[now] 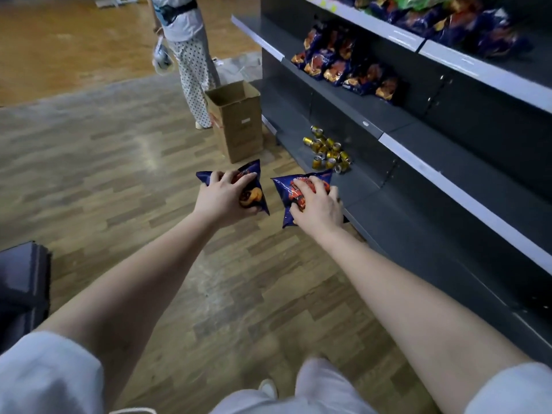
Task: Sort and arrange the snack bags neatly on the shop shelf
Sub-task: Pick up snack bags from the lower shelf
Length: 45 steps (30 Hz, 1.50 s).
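Two bags: left hand (222,200) grips left bag (254,196), right hand (319,206) right bag (283,193); cans (327,152) beyond.

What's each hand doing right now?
Left hand: fingers grip a blue snack bag.
Right hand: fingers grip another blue snack bag.
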Tool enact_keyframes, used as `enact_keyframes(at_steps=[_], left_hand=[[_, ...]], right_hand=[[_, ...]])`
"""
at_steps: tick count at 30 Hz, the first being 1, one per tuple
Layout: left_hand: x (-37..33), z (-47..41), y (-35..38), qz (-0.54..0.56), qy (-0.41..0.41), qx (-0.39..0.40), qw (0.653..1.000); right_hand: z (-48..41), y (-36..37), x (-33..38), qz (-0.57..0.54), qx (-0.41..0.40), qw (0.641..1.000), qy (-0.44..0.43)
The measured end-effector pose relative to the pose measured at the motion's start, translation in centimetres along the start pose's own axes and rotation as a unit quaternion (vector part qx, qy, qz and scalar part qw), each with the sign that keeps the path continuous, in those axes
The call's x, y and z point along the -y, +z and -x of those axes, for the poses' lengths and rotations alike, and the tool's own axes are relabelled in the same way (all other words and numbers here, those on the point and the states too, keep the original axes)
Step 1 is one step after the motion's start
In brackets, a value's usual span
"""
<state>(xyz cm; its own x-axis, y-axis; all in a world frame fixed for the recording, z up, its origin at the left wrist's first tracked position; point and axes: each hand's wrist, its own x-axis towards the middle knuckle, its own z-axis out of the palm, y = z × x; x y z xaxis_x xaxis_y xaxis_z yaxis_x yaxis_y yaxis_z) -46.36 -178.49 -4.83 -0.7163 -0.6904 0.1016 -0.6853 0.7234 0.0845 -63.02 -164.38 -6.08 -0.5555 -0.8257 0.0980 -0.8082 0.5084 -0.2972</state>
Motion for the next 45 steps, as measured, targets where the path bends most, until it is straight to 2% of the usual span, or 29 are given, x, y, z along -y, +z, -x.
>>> enact_keyframes(at_steps=[9,18,23,32,37,45], left_hand=[[0.9,-12.1,2.1,0.018,-0.021,-0.007,1.0],[-3.6,-29.9,0.7,0.007,-0.017,-0.037,0.999],[-7.0,-37.7,1.3,0.024,0.009,-0.039,0.999],[-15.0,-50.0,3.5,0.045,0.114,-0.033,0.992],[-20.9,-58.2,3.0,0.077,0.184,-0.048,0.979],[-31.5,-70.3,-1.3,0.112,0.348,-0.099,0.926]], right_hand=[[-13.7,1.0,-2.6,0.012,-0.002,1.0,-0.016],[-29.3,-2.2,-8.1,0.015,-0.039,0.999,-0.036],[-36.2,-4.9,-13.2,0.009,-0.068,0.998,0.017],[-42.3,-7.6,-22.7,0.036,-0.108,0.989,0.094],[-46.6,-12.0,-27.3,0.061,-0.187,0.969,0.146],[-51.6,-18.6,-33.9,0.1,-0.276,0.92,0.261]])
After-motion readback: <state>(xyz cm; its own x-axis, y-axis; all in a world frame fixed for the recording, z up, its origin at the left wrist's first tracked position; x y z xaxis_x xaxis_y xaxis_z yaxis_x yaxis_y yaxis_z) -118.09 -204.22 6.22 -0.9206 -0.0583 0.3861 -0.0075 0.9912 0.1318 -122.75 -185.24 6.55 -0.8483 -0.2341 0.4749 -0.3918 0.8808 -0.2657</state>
